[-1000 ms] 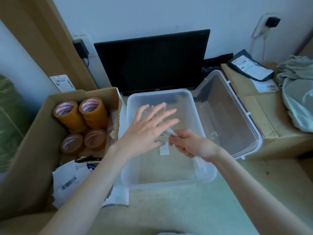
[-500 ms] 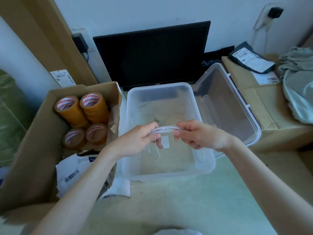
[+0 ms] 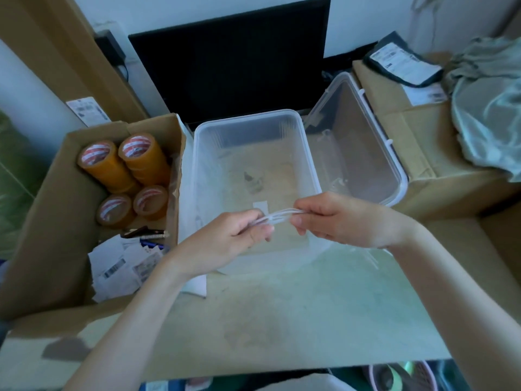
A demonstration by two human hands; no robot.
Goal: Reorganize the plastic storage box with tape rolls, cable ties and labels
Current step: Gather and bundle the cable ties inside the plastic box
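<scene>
Clear, smooth plastic for the box [image 3: 307, 165] and lid [image 3: 394, 165], faintly cloudy. Thin white plastic for the ties [image 3: 282, 215]. Glossy amber film on the tape rolls [image 3: 127, 167]. Matt brown cardboard for the carton [image 3: 50, 221]. White printed paper for the labels [image 3: 118, 266]. Black matt screen [image 3: 231, 60]. Soft crumpled cloth [image 3: 490, 108].

2 bare forearms reach in from the bottom edge, no sleeves showing up to the frame's limit; left hand [image 3: 225, 244] and right hand [image 3: 342, 221] seem free of rings, though blur hides detail
</scene>
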